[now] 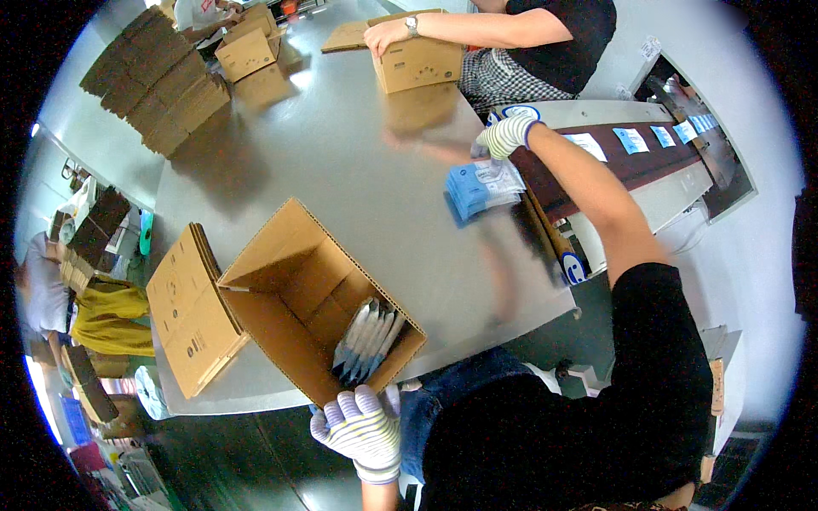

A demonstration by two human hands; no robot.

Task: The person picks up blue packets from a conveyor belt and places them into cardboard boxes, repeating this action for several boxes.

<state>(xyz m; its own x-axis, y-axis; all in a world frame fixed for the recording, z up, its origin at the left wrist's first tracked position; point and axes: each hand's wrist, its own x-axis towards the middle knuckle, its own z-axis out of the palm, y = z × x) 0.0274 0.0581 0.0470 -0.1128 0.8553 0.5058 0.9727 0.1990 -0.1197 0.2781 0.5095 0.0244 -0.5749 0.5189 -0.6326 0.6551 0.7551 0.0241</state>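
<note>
An open cardboard box (290, 281) stands tilted toward me at the table's near edge. Several blue-and-white packets (368, 339) are lined up inside it, against its near right side. My left hand (362, 430), in a striped knitted glove, is closed on the box's near rim. Farther to the right, a stack of blue-and-white packets (481, 192) lies on the table beside the conveyor. My right hand (507, 136), gloved the same way, reaches over to the stack's far edge with its fingers curled down onto it; the fingertips are partly hidden.
A conveyor belt (626, 166) at the right carries spaced packets (630, 140). Flattened cartons (192, 311) lie left of the box on the metal table (341, 153). A tall stack of folded cartons (158, 81) stands far left. Across the table, a co-worker's hand (388, 34) holds another box (417, 64).
</note>
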